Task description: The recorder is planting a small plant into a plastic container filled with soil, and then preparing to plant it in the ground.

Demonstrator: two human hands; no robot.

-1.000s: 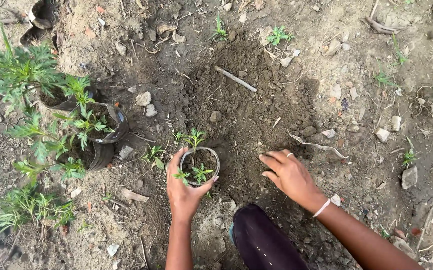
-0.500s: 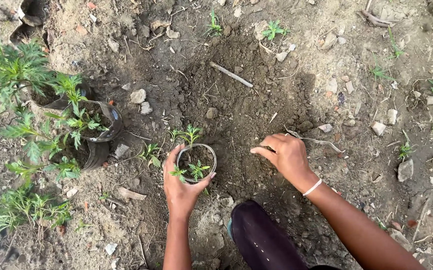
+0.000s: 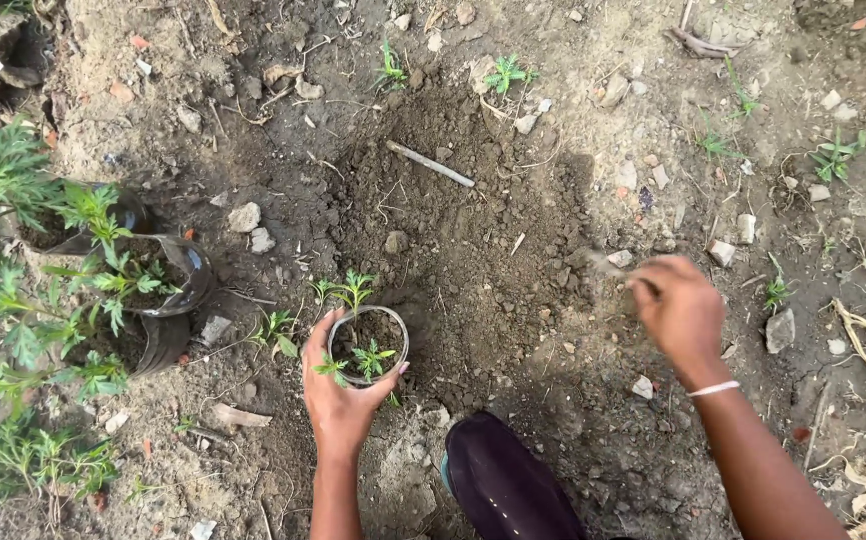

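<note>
- The patch of dark loosened soil (image 3: 473, 260) fills the middle of the ground, darker than the dry, stony dirt around it; it lies between the 2 hands, so both can reach into it from a crouch.
- A cluster of leafy green plants in dark pots (image 3: 158, 290) stands at the left, near the worked soil but apart from it, upright and close together.
- A dark-clothed knee (image 3: 503, 485) juts in at the bottom, between the 2 arms.
- The right hand (image 3: 678, 305), with a white band at the wrist, is over the right edge of the loosened soil near a pale strip of debris; it is blurred, fingers curled inward, and I cannot tell whether its grip pinches anything.
- The left hand (image 3: 338, 400) cups the small round pot (image 3: 368, 345) from below, thumb and fingers spread around the rim, which holds it upright on the ground.
- That pot sits just left of the loosened patch, with small green seedlings (image 3: 368, 355) in its soil.
- A thin stick (image 3: 431, 164) lies on the far side of the patch.
</note>
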